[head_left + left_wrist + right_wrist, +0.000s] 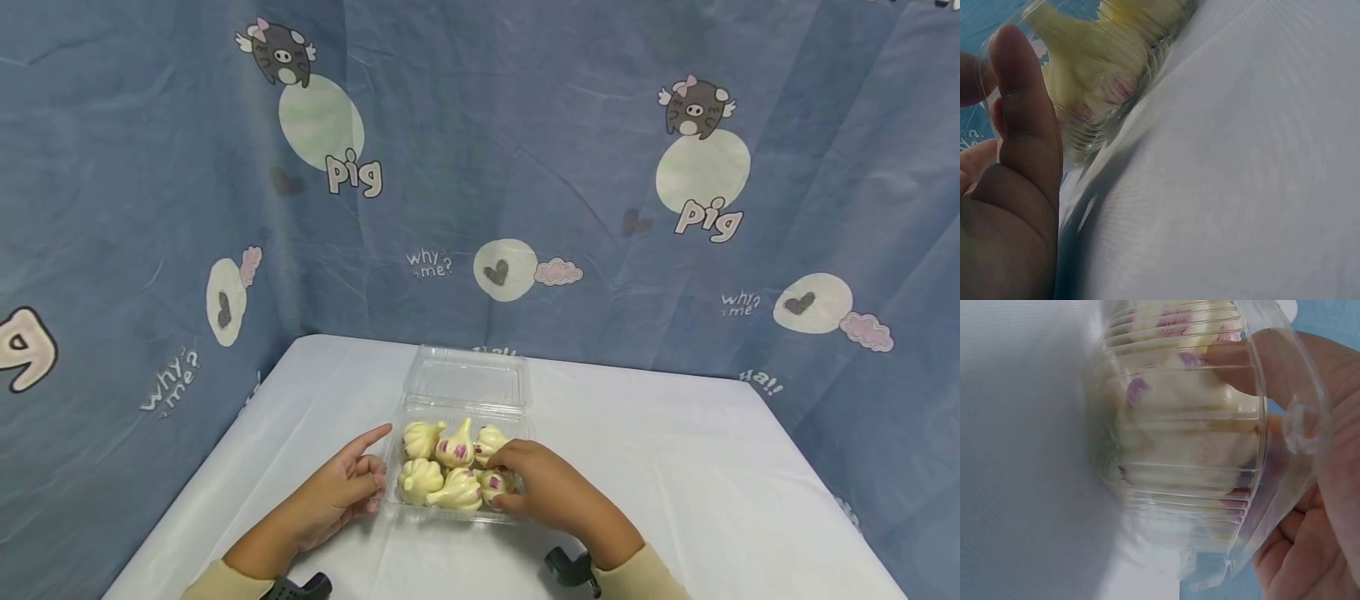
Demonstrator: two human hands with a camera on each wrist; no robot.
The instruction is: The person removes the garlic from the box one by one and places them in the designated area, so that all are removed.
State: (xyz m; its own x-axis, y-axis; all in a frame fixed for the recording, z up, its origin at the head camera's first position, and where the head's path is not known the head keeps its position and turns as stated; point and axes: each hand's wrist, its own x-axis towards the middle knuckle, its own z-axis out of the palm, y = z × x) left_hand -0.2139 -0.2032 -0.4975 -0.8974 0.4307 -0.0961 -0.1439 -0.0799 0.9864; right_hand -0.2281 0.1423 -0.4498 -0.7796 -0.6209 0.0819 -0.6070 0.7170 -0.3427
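A clear plastic clamshell box (491,518) stands on the table with its lid (468,377) folded back. Several garlic bulbs, cream with purple patches, fill it in two rows, among them a front-left bulb (420,481) and a back-middle bulb (457,447). My left hand (341,492) pinches the box's left rim, its index finger pointing out; the thumb (1025,106) lies against the clear wall in the left wrist view. Reaching in from the right, my right hand (551,487) grips the front-right garlic bulb (492,484) between thumb and fingers. That bulb shows through the ribbed wall (1191,415) in the right wrist view.
A white cloth covers the table (660,450). Behind and to the left hangs a blue printed curtain (450,167), close to the table's far edge. Dark wrist straps (570,568) show at both sleeves.
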